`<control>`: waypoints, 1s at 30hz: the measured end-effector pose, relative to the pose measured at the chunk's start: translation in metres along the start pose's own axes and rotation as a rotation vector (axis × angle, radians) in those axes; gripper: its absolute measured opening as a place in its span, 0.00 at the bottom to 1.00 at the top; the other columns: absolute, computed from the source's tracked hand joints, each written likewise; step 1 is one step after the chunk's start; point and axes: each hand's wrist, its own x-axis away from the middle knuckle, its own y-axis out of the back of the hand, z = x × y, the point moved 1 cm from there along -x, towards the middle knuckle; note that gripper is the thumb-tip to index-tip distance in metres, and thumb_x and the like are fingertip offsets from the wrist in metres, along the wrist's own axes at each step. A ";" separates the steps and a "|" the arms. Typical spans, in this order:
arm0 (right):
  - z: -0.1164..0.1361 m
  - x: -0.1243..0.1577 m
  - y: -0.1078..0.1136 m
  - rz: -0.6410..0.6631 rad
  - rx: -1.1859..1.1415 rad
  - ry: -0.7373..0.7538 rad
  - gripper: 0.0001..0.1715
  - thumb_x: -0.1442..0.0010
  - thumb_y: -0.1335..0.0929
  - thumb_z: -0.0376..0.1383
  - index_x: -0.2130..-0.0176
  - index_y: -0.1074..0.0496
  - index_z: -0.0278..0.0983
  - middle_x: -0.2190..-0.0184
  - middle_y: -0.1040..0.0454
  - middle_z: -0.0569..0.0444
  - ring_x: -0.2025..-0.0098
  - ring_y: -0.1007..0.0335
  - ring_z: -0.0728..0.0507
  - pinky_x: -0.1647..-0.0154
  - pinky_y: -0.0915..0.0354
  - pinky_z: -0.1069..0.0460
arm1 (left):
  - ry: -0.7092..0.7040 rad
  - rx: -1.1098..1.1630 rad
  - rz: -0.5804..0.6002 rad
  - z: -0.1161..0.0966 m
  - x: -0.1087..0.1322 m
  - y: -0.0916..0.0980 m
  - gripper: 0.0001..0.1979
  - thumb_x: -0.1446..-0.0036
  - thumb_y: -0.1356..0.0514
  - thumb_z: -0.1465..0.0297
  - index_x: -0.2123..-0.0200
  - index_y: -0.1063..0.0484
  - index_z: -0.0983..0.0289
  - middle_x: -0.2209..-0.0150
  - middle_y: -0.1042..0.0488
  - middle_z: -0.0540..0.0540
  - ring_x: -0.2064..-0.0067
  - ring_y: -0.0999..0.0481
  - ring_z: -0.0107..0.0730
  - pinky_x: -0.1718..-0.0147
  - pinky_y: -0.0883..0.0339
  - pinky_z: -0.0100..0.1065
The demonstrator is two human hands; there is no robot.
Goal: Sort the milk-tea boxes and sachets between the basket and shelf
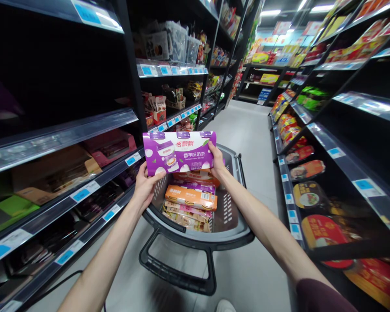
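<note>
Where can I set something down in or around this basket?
Inside the basket, there's bare space between the near orange carton and the slotted right side. Outside, open floor runs between the basket and the right shelves. Crowded: the basket's left and middle, filled with packs, and the space above, where left hand and right hand hold the purple carton.

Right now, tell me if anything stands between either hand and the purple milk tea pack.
Nothing visible does: the left hand holds the purple pack at its lower left, the right hand at its right end, above the basket.
</note>
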 end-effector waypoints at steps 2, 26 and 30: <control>0.000 0.000 0.001 0.002 -0.007 0.003 0.29 0.48 0.24 0.55 0.56 0.28 0.41 0.59 0.19 0.49 0.57 0.21 0.36 0.57 0.24 0.43 | 0.011 -0.029 0.003 0.001 -0.001 0.001 0.43 0.70 0.22 0.72 0.46 0.30 0.61 0.55 0.20 0.56 0.57 0.20 0.36 0.54 0.27 0.37; 0.003 0.001 0.000 -0.001 0.011 0.002 0.30 0.48 0.23 0.54 0.53 0.28 0.40 0.59 0.20 0.50 0.58 0.21 0.37 0.57 0.24 0.42 | 0.064 0.086 0.021 -0.004 0.003 -0.006 0.33 0.65 0.23 0.73 0.52 0.27 0.62 0.60 0.18 0.53 0.63 0.18 0.32 0.60 0.23 0.34; 0.002 0.001 -0.001 -0.010 0.034 0.008 0.32 0.49 0.24 0.56 0.54 0.29 0.40 0.59 0.19 0.49 0.57 0.21 0.37 0.58 0.24 0.43 | 0.074 0.076 0.022 -0.006 0.004 -0.006 0.31 0.63 0.24 0.72 0.52 0.27 0.62 0.59 0.18 0.53 0.63 0.19 0.33 0.59 0.23 0.35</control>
